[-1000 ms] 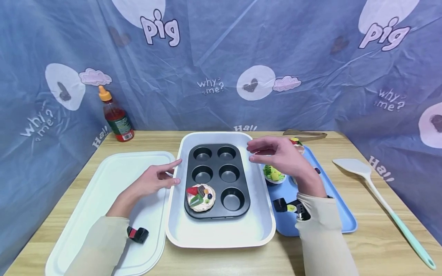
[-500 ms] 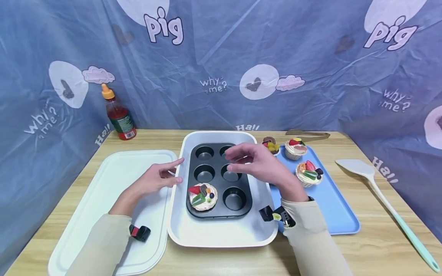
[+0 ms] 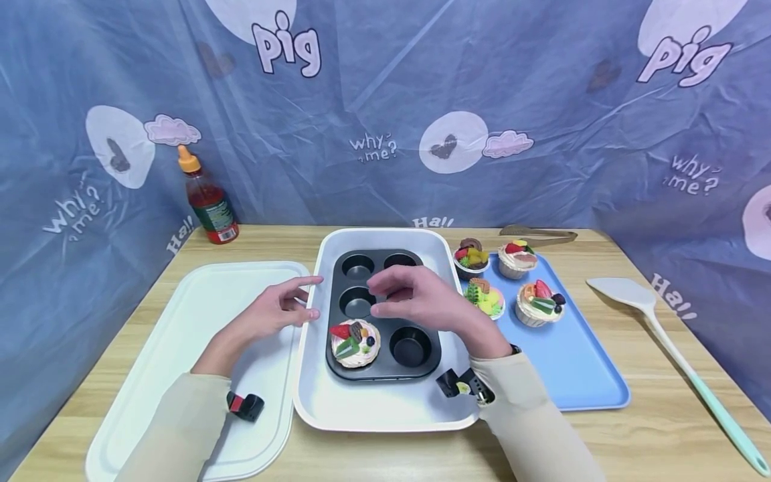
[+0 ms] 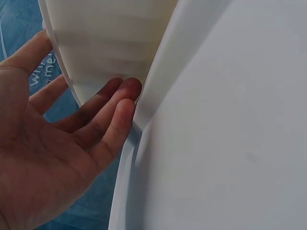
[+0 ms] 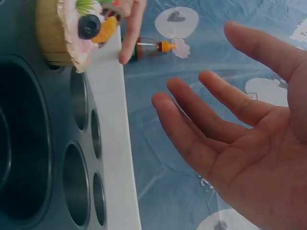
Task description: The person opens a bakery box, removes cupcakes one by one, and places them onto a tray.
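A dark muffin tin (image 3: pixel 383 373) lies inside a deep white tray (image 3: pixel 385 418). One cupcake (image 3: pixel 355 343) with fruit on top sits in the tin's front left cup. My left hand (image 3: pixel 274 309) touches the tray's left rim with its fingers loosely bent; in the left wrist view the fingers lie against the tray's outer wall. My right hand (image 3: pixel 424 301) hovers over the tin's middle, holding nothing. Its fingers are spread in the right wrist view, apart from the tin (image 5: pixel 57 143) and the cupcake (image 5: pixel 79 33). It hides part of the tin's right column.
Several topped cupcakes stand at the right, some on a blue tray (image 3: pixel 578 368). A white flat tray (image 3: pixel 211 321) lies left under the left forearm. A sauce bottle (image 3: pixel 211 207) stands back left, brown tongs (image 3: pixel 536 234) back right, and a spatula (image 3: pixel 668 341) far right.
My right hand has moved left, from beside the tray's right rim to over the tin's middle, uncovering the cupcakes on the blue tray. The left hand keeps its place at the rim.
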The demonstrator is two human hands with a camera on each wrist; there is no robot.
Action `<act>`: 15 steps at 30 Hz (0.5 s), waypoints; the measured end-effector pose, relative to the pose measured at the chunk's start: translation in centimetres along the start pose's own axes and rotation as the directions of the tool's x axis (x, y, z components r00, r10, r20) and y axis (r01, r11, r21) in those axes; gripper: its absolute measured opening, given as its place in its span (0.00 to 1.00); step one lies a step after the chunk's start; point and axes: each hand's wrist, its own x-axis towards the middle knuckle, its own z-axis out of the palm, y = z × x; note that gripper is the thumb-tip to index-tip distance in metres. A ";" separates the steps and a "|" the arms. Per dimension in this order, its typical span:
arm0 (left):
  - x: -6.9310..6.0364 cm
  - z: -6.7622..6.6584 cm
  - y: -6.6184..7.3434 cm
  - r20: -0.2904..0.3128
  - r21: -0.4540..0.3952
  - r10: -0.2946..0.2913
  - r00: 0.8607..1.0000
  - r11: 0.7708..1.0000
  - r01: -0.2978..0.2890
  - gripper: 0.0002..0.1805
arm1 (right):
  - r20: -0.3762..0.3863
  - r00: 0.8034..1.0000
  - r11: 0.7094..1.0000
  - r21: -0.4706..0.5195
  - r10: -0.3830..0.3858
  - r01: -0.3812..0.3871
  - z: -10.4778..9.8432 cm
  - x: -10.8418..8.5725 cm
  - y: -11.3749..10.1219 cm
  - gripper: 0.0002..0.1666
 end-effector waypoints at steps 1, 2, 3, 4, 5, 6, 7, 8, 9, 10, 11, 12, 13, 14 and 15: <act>0.0 0.0 0.0 -0.001 0.000 -0.002 1.000 1.000 0.002 0.37 | 0.009 1.000 1.000 -0.006 0.005 -0.005 0.2 0.1 0.1 0.22; 0.0 0.0 0.0 0.000 -0.001 -0.004 1.000 1.000 0.004 0.38 | 0.019 1.000 1.000 -0.015 0.013 -0.013 0.3 0.1 0.1 0.23; 0.0 0.0 0.0 0.000 -0.003 -0.006 1.000 1.000 0.006 0.38 | 0.030 0.999 0.999 -0.025 0.021 -0.020 0.4 0.2 0.1 0.23; 0.0 0.0 0.0 0.000 -0.004 -0.008 1.000 1.000 0.008 0.38 | 0.041 0.999 0.999 -0.033 0.027 -0.025 0.5 0.2 0.1 0.24; 0.0 0.0 0.0 -0.001 -0.005 -0.009 1.000 1.000 0.009 0.38 | 0.052 0.998 0.999 -0.039 0.032 -0.030 0.6 0.3 0.1 0.24; 0.0 0.0 0.1 -0.001 -0.005 -0.012 1.000 1.000 0.012 0.38 | 0.060 0.998 0.998 -0.046 0.035 -0.032 0.6 0.3 0.1 0.25; 0.0 0.1 0.1 -0.002 -0.005 -0.014 1.000 1.000 0.014 0.38 | 0.066 0.997 0.998 -0.048 0.038 -0.035 0.7 0.4 0.2 0.25; 0.1 0.1 0.0 -0.003 -0.005 -0.015 1.000 1.000 0.015 0.38 | 0.068 0.997 0.998 -0.052 0.042 -0.039 0.7 0.4 0.1 0.25; 0.1 0.1 0.0 -0.004 -0.005 -0.017 1.000 1.000 0.017 0.38 | 0.068 0.997 0.998 -0.056 0.042 -0.038 0.8 0.4 0.1 0.26; 0.1 0.1 0.0 -0.004 -0.005 -0.019 1.000 1.000 0.019 0.38 | 0.067 0.997 0.998 -0.060 0.040 -0.036 0.8 0.4 0.1 0.26; 0.1 0.1 0.0 -0.003 -0.006 -0.020 1.000 1.000 0.020 0.38 | 0.066 0.997 0.997 -0.066 0.037 -0.033 0.9 0.5 0.2 0.26; 0.1 0.0 0.0 -0.003 -0.007 -0.022 1.000 1.000 0.022 0.38 | 0.067 0.997 0.997 -0.076 0.032 -0.027 1.0 0.5 0.2 0.26; 0.1 0.0 0.0 -0.002 -0.010 -0.023 1.000 1.000 0.023 0.38 | 0.071 0.997 0.996 -0.087 0.027 -0.021 1.1 0.5 0.2 0.26; 0.1 0.0 0.0 0.000 -0.014 -0.023 1.000 1.000 0.023 0.38 | 0.077 0.997 0.995 -0.100 0.022 -0.014 1.2 0.6 0.2 0.26; 0.1 0.0 -0.1 0.002 -0.018 -0.022 1.000 1.000 0.022 0.38 | 0.083 0.996 0.994 -0.112 0.018 -0.008 1.4 0.6 0.2 0.27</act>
